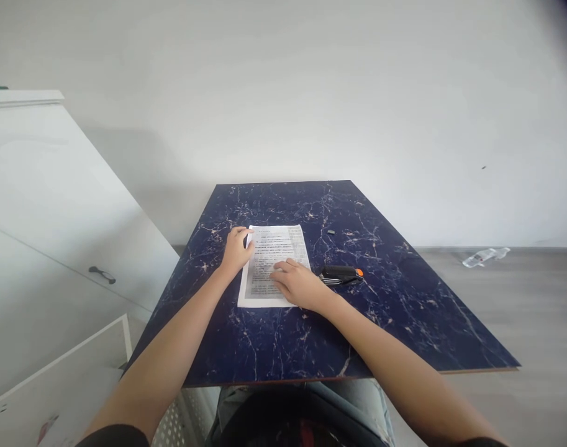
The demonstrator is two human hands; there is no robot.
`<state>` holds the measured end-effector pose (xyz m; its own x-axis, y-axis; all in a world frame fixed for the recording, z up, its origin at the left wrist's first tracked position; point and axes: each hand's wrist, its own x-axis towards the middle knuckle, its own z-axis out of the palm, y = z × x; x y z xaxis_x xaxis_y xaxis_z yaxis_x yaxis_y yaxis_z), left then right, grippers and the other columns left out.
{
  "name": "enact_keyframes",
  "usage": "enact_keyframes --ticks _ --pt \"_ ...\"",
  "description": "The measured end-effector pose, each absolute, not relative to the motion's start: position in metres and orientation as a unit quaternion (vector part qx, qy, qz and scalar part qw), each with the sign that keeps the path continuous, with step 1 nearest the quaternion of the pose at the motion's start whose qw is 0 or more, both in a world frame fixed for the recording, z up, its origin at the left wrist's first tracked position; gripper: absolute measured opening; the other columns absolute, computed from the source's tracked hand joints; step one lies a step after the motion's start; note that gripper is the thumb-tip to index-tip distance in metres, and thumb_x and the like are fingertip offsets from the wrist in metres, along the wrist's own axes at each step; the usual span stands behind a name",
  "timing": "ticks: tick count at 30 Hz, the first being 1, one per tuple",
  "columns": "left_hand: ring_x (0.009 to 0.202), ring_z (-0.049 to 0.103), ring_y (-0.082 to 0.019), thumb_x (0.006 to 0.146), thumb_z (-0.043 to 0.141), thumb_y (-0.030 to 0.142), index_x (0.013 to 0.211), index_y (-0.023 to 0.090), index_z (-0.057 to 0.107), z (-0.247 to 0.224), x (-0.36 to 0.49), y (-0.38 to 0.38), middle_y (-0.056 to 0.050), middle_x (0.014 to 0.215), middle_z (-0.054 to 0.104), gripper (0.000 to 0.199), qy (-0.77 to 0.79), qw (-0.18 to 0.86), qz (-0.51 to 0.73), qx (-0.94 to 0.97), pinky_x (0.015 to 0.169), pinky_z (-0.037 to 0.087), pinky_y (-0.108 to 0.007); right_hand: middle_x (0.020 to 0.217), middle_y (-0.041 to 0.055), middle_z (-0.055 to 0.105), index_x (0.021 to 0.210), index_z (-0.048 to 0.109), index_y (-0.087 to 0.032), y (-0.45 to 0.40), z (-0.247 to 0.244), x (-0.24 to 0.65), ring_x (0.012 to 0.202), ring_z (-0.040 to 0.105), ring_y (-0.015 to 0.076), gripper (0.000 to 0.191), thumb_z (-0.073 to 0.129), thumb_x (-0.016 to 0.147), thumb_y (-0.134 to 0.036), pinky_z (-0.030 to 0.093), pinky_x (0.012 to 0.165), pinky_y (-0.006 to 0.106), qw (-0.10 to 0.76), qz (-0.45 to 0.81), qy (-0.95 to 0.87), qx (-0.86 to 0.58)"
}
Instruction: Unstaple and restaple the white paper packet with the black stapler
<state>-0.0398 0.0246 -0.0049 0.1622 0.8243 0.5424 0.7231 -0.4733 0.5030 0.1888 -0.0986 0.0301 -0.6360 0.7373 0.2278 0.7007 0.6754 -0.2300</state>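
A printed sheet of paper [274, 248] lies flat on the dark blue marbled table, with a white margin along its left and bottom edges; whether it is one sheet or a stack I cannot tell. My left hand [238, 248] rests at its upper left edge, thumb and fingers apart in a curve. Across the lower right part of the page lies my right hand [296, 282], palm down and fingers stretched out loosely. Just right of that hand is a black stapler [343, 273] with an orange end, close to the wrist. Farther back sits a small grey strip [330, 232], perhaps staples.
The marbled table [283, 354] stands against a white wall. At the left is a white cabinet [54, 186] with a dark handle [102, 274]. A clear plastic bottle [481, 257] lies on the grey floor at the right. My legs are under the table's front edge.
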Motion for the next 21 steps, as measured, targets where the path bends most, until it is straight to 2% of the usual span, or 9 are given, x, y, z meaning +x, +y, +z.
enact_keyframes --ticks 5,9,14,21 --pt "0.118 0.057 -0.03 0.083 0.057 0.018 0.109 0.021 0.072 -0.001 -0.042 0.025 -0.012 0.121 0.06 0.03 0.501 0.071 0.391 0.769 0.112 0.041 -0.049 0.12 0.0092 0.065 0.115 0.076 -0.025 -0.101 0.033 0.19 0.103 0.057 0.0223 0.029 0.05 0.102 -0.03 0.046 0.092 0.037 0.16 0.116 -0.924 -0.326" --pt "0.114 0.06 -0.028 0.083 0.058 0.021 0.107 0.021 0.073 0.007 -0.049 0.028 -0.01 0.117 0.063 0.028 0.494 0.089 0.392 0.771 0.111 0.043 -0.047 0.127 0.0086 0.063 0.124 0.072 -0.029 -0.105 0.034 0.191 0.117 0.056 0.0242 0.03 0.056 0.099 -0.034 0.042 0.102 0.043 0.163 0.132 -0.937 -0.281" --pt "0.097 0.066 -0.027 0.082 0.063 0.026 0.103 0.024 0.074 0.039 -0.057 0.03 -0.008 0.107 0.069 0.024 0.531 0.14 0.417 0.724 0.099 0.051 -0.048 0.138 0.0082 0.061 0.134 0.066 -0.029 -0.11 0.034 0.186 0.126 0.055 0.0225 0.036 0.055 0.101 -0.036 0.038 0.11 0.042 0.153 0.16 -0.958 -0.184" --pt "0.097 0.068 -0.028 0.082 0.063 0.021 0.102 0.027 0.074 0.077 -0.033 0.022 -0.006 0.111 0.071 0.024 0.477 0.211 0.405 0.751 0.099 0.05 -0.05 0.154 0.0072 0.05 0.144 0.057 -0.031 -0.125 0.033 0.166 0.144 0.042 0.0222 0.047 0.061 0.098 -0.039 0.029 0.119 0.042 0.14 0.207 -0.962 -0.111"
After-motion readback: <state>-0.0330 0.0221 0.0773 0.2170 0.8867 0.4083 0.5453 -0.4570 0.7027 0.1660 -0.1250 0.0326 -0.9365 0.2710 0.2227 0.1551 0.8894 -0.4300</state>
